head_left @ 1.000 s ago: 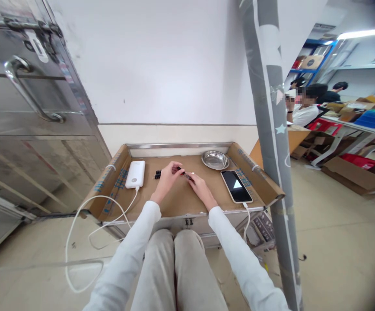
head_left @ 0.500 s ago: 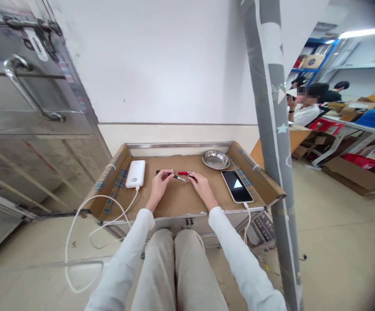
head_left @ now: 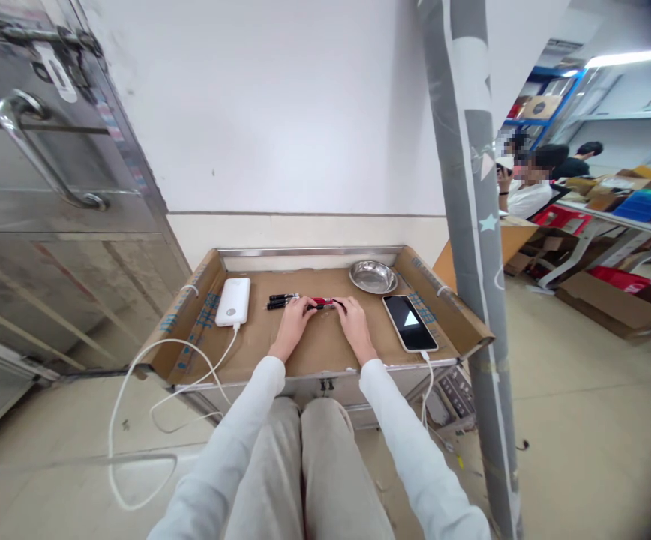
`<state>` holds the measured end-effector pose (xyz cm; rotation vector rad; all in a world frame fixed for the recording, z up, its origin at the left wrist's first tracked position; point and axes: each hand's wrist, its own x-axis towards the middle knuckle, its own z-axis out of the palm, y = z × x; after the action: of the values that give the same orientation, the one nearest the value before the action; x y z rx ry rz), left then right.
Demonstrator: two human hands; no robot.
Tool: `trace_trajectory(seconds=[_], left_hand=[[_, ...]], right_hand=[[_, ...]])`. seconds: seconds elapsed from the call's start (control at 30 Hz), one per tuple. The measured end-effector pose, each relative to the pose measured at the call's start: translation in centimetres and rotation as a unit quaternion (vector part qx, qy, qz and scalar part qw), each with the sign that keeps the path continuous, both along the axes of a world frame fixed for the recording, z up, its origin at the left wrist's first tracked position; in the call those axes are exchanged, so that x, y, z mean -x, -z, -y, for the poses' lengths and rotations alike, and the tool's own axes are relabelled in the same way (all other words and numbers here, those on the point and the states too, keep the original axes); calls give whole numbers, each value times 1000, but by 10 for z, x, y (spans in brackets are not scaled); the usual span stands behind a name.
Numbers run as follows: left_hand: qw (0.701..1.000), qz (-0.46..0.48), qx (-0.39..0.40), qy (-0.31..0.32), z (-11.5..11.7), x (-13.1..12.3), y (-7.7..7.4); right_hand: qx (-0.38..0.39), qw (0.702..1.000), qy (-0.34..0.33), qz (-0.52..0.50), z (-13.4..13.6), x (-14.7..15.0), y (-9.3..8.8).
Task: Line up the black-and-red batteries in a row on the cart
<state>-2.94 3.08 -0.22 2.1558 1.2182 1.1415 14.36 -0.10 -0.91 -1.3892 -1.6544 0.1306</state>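
Both of my hands meet over the middle of the cardboard-lined table top (head_left: pixel 303 352). My left hand (head_left: pixel 295 321) is closed, its fingertips pinching one end of a slim black pen (head_left: pixel 321 306). My right hand (head_left: pixel 353 321) pinches the other end, and its fingers hide that tip. Just behind, a red pen (head_left: pixel 325 300) lies partly covered by the fingers. To the left of my left hand, black pens (head_left: pixel 278 302) lie close together on the cardboard, their right ends partly hidden by that hand.
A white power bank (head_left: pixel 233 301) with a looping white cable (head_left: pixel 128 375) sits at left. On the right are a phone (head_left: pixel 410 323), plugged in, and a round metal dish (head_left: pixel 373 277). A grey wrapped pole (head_left: pixel 480 225) stands beside the table. People sit in the right background.
My left hand has moved right, closer to my right hand. The black pen it held has left its grip, and black pens now show lying at its left.
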Motion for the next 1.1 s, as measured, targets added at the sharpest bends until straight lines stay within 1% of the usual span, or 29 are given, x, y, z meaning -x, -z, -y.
trace_trajectory(seconds=[0.1,0.17,0.23,0.33,0.4,0.5,0.6,0.73,0.9,1.03,1.1], left_hand=[[991,-107,-75,-27,4,-2,-3],[984,-138,-103,-42,9,-3,-4],[982,-148,-117,-24,13,-5,-5],[983,-138,-113,35,16,-9,-2],[985,-130,-98,56,14,-12,2],[988,-122,-80,51,10,-13,6],[990,-122,-74,19,6,-13,7],[989,-126,-73,-23,1,-13,8],[986,-138,-82,-44,-3,-14,9],[981,-154,-99,-57,2,-12,6],[976,-159,-116,-97,7,-8,4]], right_hand=[[1,1000,-2,-3,1,0,-1],[4,1000,-3,-2,1,0,0],[8,1000,-5,-1,0,0,1],[15,1000,-18,-2,-2,-1,5],[19,999,-34,4,-4,-1,7],[26,997,-67,27,-6,0,10],[26,996,-83,34,-6,1,11],[21,997,-64,33,-5,2,11],[20,996,-15,85,-4,3,11],[18,990,29,134,-3,3,8],[21,987,44,154,-1,3,5]])
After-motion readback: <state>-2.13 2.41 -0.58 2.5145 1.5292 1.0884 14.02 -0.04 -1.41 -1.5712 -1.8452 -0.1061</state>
